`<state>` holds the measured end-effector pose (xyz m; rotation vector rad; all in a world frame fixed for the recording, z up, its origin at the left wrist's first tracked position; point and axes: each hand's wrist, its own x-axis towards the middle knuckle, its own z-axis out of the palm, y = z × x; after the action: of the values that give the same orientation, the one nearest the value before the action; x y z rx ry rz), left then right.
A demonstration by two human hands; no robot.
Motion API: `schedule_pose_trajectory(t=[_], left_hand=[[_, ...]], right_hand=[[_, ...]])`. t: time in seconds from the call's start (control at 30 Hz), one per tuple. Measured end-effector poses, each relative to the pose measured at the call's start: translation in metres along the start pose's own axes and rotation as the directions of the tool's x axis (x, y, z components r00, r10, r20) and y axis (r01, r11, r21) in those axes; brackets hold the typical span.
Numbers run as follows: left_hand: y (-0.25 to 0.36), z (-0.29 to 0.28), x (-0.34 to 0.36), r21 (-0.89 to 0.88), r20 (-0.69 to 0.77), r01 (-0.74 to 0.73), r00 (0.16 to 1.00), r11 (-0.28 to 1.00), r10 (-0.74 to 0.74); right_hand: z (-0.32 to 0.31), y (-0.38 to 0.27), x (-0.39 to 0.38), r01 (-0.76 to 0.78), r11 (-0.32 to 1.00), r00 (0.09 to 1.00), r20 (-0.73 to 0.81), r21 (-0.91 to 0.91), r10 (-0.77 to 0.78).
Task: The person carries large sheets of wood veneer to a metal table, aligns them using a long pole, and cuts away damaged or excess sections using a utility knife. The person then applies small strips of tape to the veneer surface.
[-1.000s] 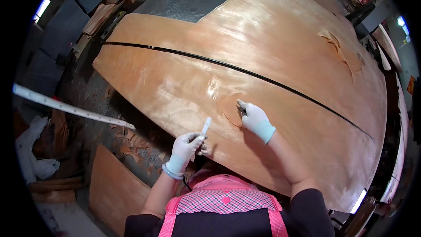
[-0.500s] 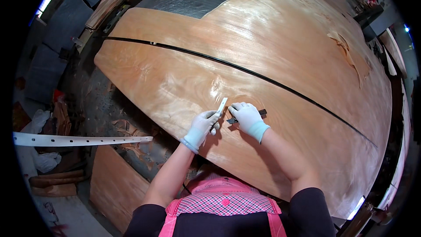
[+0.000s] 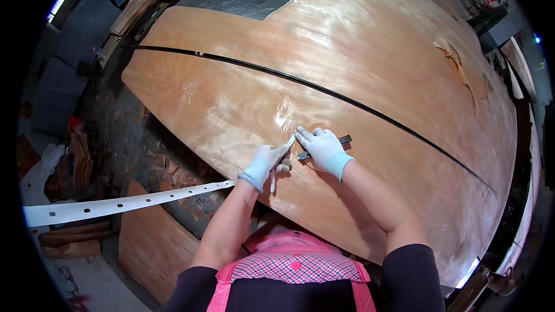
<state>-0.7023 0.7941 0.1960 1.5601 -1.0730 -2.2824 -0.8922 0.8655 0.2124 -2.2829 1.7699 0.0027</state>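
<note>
Both my hands, in pale gloves, are over a large reddish-brown wood veneer sheet (image 3: 231, 86). My left hand (image 3: 263, 163) is closed on a white perforated tape (image 3: 144, 200). The tape comes in from the left edge behind my left wrist; a short end shows between my hands and another piece hangs below my left fingers. My right hand (image 3: 324, 149) lies just to the right, its fingertips at the tape's end. Under its palm is a dark, flat, blade-like tool (image 3: 346, 139), sticking out on both sides; the grip itself is hidden.
A long thin black strip (image 3: 289, 78) crosses the veneer diagonally beyond my hands. A torn veneer piece (image 3: 462, 72) lies at the far right. Veneer scraps (image 3: 167, 164) litter the floor at left. Another veneer sheet (image 3: 153, 242) stands low at left, near a white plastic bag (image 3: 49, 162).
The tape end between my hands has tipped down, and my right fingertips have come onto it. The long tape at left has swung, its near end closer to my left wrist.
</note>
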Motion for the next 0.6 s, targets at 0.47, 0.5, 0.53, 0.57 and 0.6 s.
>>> schedule_pose_trajectory(t=[0.47,0.5,0.53,0.57,0.6], left_hand=[[0.021,-0.063,-0.03,0.942,-0.185,0.026,0.872,0.334,0.453],[0.024,-0.051,-0.034,0.706,-0.178,-0.156,0.905,0.691,0.386],[0.025,-0.04,-0.037,0.311,-0.143,-0.275,0.933,0.91,0.331],[0.021,-0.03,-0.035,0.254,-0.119,-0.251,0.95,0.934,0.288],[0.018,-0.021,-0.033,0.231,-0.095,-0.241,0.959,0.943,0.269]], right_hand=[[-0.023,-0.003,-0.007,0.054,0.997,0.986,0.159,-0.056,-0.044],[-0.022,0.001,-0.012,0.044,0.999,0.995,0.092,0.009,-0.045],[-0.022,0.004,-0.016,0.048,0.996,0.999,0.02,0.071,-0.049],[-0.021,0.002,-0.022,0.049,0.996,0.999,0.019,0.071,-0.05],[-0.02,-0.001,-0.033,-0.115,0.978,0.992,0.07,0.174,0.104]])
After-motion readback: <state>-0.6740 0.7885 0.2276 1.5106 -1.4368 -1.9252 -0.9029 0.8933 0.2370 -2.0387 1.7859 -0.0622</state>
